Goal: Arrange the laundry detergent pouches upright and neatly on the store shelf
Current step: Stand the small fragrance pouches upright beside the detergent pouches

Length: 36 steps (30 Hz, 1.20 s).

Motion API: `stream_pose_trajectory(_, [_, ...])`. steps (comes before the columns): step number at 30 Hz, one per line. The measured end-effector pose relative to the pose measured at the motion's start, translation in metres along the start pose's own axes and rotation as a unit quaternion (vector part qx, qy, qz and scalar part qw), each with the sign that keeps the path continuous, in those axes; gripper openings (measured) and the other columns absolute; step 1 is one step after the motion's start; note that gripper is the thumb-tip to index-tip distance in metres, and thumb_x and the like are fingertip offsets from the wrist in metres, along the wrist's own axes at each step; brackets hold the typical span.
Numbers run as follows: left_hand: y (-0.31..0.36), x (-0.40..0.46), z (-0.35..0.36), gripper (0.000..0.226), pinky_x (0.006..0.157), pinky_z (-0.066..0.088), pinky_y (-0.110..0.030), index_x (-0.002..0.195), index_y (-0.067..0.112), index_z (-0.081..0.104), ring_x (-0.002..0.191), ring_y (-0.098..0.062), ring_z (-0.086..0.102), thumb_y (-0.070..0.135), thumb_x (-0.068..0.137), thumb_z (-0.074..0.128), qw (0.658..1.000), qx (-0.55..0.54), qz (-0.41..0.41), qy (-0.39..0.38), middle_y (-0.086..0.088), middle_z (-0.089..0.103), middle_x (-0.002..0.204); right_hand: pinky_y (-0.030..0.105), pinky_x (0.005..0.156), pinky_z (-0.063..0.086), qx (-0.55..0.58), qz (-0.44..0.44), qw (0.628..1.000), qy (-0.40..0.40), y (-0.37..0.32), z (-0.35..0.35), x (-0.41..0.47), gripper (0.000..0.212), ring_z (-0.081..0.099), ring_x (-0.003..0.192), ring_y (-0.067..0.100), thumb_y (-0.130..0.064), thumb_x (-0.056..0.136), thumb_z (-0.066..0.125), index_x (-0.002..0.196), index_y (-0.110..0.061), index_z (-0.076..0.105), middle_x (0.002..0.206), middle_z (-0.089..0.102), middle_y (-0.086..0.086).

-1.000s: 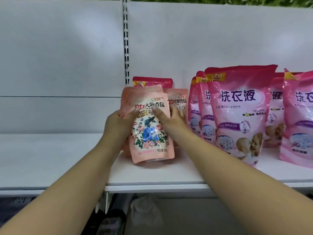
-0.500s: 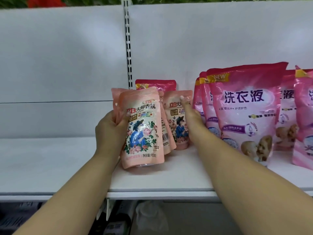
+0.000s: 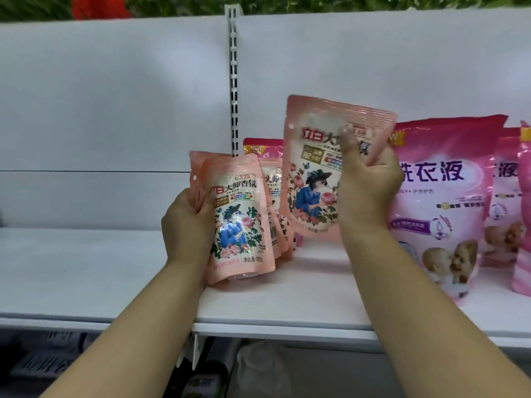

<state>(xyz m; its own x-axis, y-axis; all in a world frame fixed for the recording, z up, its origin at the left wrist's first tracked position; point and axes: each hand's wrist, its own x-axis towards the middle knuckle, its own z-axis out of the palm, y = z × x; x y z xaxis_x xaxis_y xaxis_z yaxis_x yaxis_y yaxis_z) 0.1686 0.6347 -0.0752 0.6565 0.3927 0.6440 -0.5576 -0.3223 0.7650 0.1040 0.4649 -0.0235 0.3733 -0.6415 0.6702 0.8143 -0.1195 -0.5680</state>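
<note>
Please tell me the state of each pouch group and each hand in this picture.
lifted peach pouch: raised off the shelf, held upright.
front peach pouches: standing on the shelf, leaning, gripped.
large pink pouches: standing upright.
left hand: grips the front stack.
right hand: holds the lifted pouch.

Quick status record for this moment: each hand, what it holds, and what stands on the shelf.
left hand: grips the front small pouches, standing on the shelf
right hand: holds a lifted pouch clear of the shelf
lifted pouch tilt: slightly tilted
large pink bags: upright at the right
shelf left part: bare
</note>
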Motion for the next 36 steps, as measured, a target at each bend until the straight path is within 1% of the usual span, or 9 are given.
stream_pose_trajectory(2, [0.002,0.001,0.0,0.018,0.06,0.041,-0.025,0.076,0.021,0.056,0.069,-0.012,0.056,0.032,0.089,0.058,1.0,-0.019,-0.017,-0.009,0.011,0.058,0.071,0.019,0.069,0.052,0.026,0.126,0.99,-0.06,0.008,0.001,0.009,0.034,0.061,0.084,0.012,-0.037,0.076,0.07,0.077,-0.01,0.05,0.088,0.067,-0.01])
stream_pose_trajectory(5, [0.006,0.001,0.001,0.023,0.059,0.044,-0.026,0.068,0.024,0.055,0.067,-0.012,0.057,0.034,0.087,0.06,0.998,-0.037,-0.037,-0.036,0.008,0.06,0.069,0.047,0.098,0.044,-0.036,0.275,0.943,-0.186,0.02,0.013,-0.001,0.061,0.059,0.107,0.028,-0.045,0.064,0.075,0.111,-0.009,0.059,0.11,0.067,0.008])
stream_pose_trajectory(8, [0.008,0.0,0.001,0.03,0.067,0.052,-0.034,0.071,0.017,0.057,0.072,-0.021,0.065,0.043,0.086,0.058,0.991,-0.079,-0.082,-0.074,-0.001,0.066,0.073,0.032,0.087,0.042,-0.089,0.277,0.933,-0.212,0.036,0.017,-0.007,0.016,0.058,0.095,0.021,-0.031,0.079,0.07,0.085,-0.021,0.059,0.088,0.064,-0.004])
stream_pose_trajectory(10, [0.01,-0.001,0.001,0.04,0.068,0.054,-0.036,0.075,0.013,0.058,0.073,-0.023,0.068,0.052,0.086,0.053,0.981,-0.117,-0.12,-0.101,-0.005,0.069,0.076,0.026,0.079,0.038,-0.091,0.273,0.937,-0.197,0.038,0.017,-0.007,0.012,0.055,0.088,0.015,-0.03,0.083,0.067,0.086,-0.022,0.059,0.084,0.061,-0.008])
stream_pose_trajectory(15, [0.016,-0.004,-0.001,0.044,0.067,0.055,-0.034,0.094,0.02,0.063,0.074,-0.02,0.071,0.058,0.071,0.063,0.955,-0.183,-0.122,-0.198,0.0,0.073,0.082,0.021,0.061,0.045,-0.15,0.263,0.933,-0.194,0.041,0.026,-0.013,0.033,0.059,0.087,0.016,-0.04,0.085,0.061,0.108,-0.015,0.057,0.103,0.063,-0.001])
stream_pose_trajectory(19, [0.018,-0.003,-0.003,0.033,0.061,0.053,-0.03,0.091,0.023,0.06,0.065,-0.018,0.07,0.04,0.068,0.076,0.956,-0.157,-0.103,-0.227,-0.002,0.072,0.078,0.036,0.099,0.037,-0.118,0.249,0.937,-0.215,0.05,0.046,-0.018,0.058,0.046,0.124,0.023,-0.036,0.085,0.063,0.136,-0.022,0.04,0.141,0.044,0.002])
stream_pose_trajectory(26, [0.016,0.0,0.001,0.013,0.059,0.05,-0.027,0.076,0.021,0.058,0.066,-0.018,0.064,0.025,0.081,0.069,0.976,-0.107,-0.116,-0.151,0.0,0.067,0.075,0.048,0.11,0.027,-0.22,0.239,0.932,-0.16,0.065,0.047,0.0,0.07,0.03,0.131,0.027,-0.056,0.08,0.057,0.134,-0.019,0.032,0.145,0.025,0.007])
stream_pose_trajectory(32, [0.007,0.006,0.001,0.016,0.068,0.05,-0.034,0.07,0.02,0.057,0.071,-0.025,0.063,0.019,0.081,0.07,0.986,-0.09,-0.101,-0.094,-0.004,0.066,0.077,0.047,0.094,0.046,-0.091,0.404,0.907,-0.081,0.117,0.028,0.037,0.088,0.061,0.103,0.031,-0.08,0.054,0.057,0.117,-0.019,0.058,0.114,0.065,0.007])
stream_pose_trajectory(36, [0.004,0.008,0.002,0.015,0.073,0.054,-0.039,0.072,0.025,0.058,0.077,-0.027,0.067,0.022,0.08,0.071,0.991,-0.069,-0.08,-0.081,-0.001,0.068,0.079,0.038,0.09,0.045,-0.094,0.406,0.902,-0.107,0.106,0.02,0.042,0.064,0.061,0.09,0.025,-0.068,0.081,0.045,0.107,-0.012,0.062,0.098,0.067,0.006])
